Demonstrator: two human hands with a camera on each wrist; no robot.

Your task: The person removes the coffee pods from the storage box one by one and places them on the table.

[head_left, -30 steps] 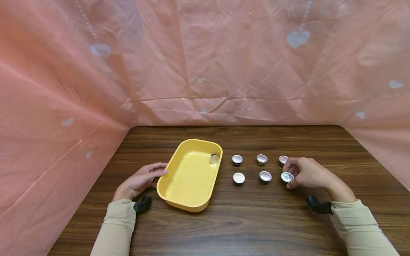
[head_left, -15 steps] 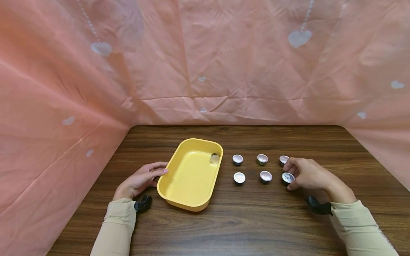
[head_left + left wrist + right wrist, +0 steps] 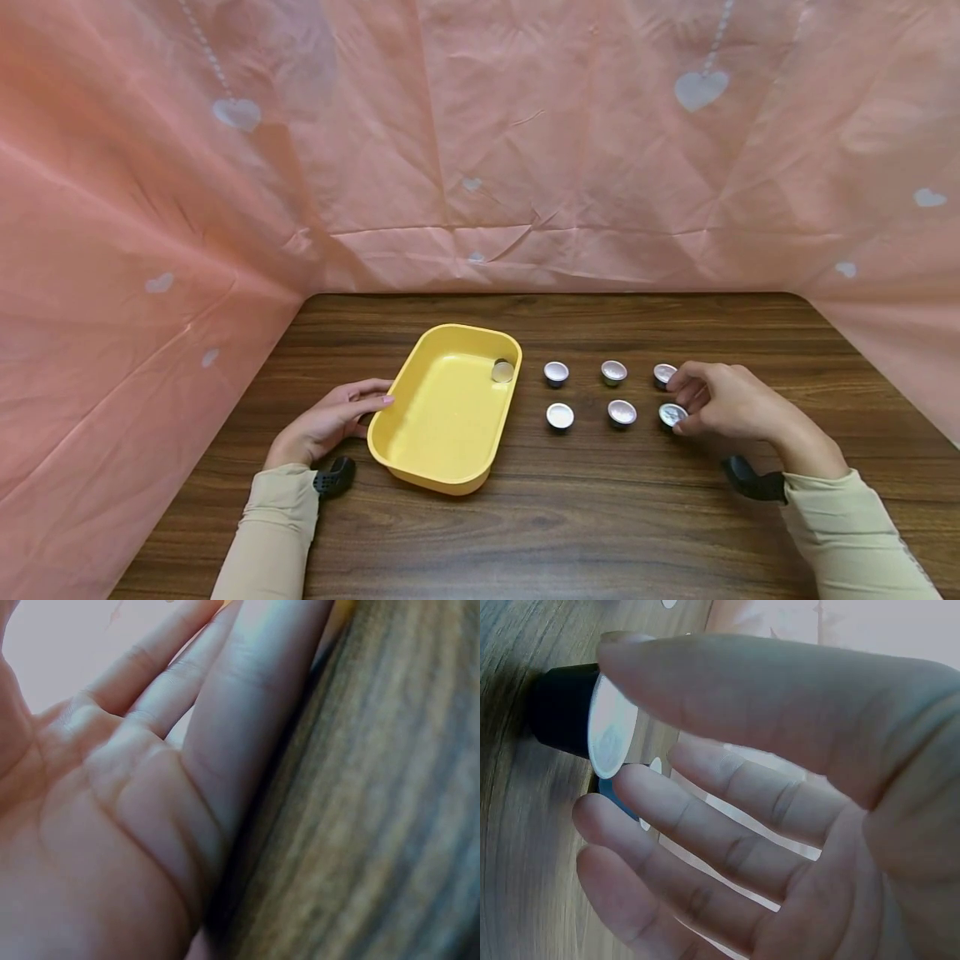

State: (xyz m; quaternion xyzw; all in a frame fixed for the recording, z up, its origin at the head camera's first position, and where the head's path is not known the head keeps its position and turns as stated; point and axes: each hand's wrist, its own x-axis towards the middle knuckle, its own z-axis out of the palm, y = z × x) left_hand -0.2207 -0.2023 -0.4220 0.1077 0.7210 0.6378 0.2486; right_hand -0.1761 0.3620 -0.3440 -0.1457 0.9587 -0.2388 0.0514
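A yellow tray [image 3: 442, 417] stands left of centre on the wooden table. My left hand [image 3: 330, 421] lies against its left side, fingers extended and thumb tip at the rim. One coffee capsule [image 3: 502, 372] sits in the tray's far right corner. To the right, foil-topped capsules stand in two rows of three. Beside the front right capsule [image 3: 671, 414] is my right hand [image 3: 738, 404], its fingers loosely bent. The right wrist view shows this dark capsule [image 3: 564, 711] upright, with the thumb tip at its rim and the fingers spread below. The back right capsule [image 3: 663, 376] is close to the fingertips.
Between the tray and my right hand stand the back left capsule [image 3: 556, 373], back middle capsule [image 3: 613, 372], front left capsule [image 3: 559, 416] and front middle capsule [image 3: 622, 412]. A pink curtain [image 3: 480, 150] with hearts hangs behind the wooden table [image 3: 525, 533].
My right hand has shifted slightly right and back, loosening from the front right capsule, which stays in its row. The left hand and the tray have kept their places.
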